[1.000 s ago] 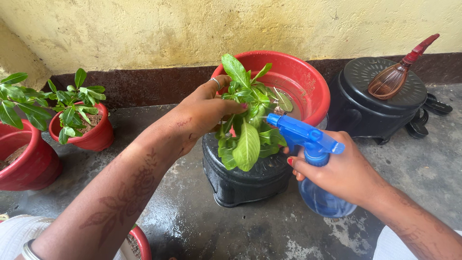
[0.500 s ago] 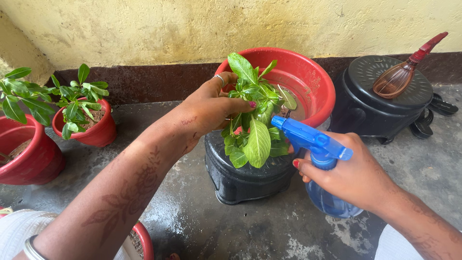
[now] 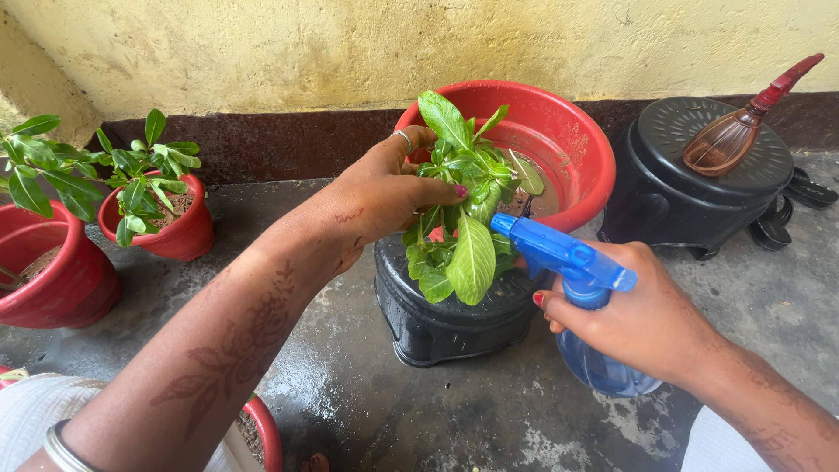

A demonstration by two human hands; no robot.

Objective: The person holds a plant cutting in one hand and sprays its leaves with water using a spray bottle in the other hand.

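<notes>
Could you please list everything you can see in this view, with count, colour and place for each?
leafy plant: one, green, centre, held over the near black stool
spray bottle: one, blue, right of the plant, nozzle towards the leaves
basin: one, red, behind the plant
black stools: two, near one under the plant, far one at right
brush: one, brown with red handle, on the far stool
potted plants: two, red pots, at left
pot rim: one, red, bottom edge
left hand: grips the plant's stems
right hand: holds the spray bottle
</notes>
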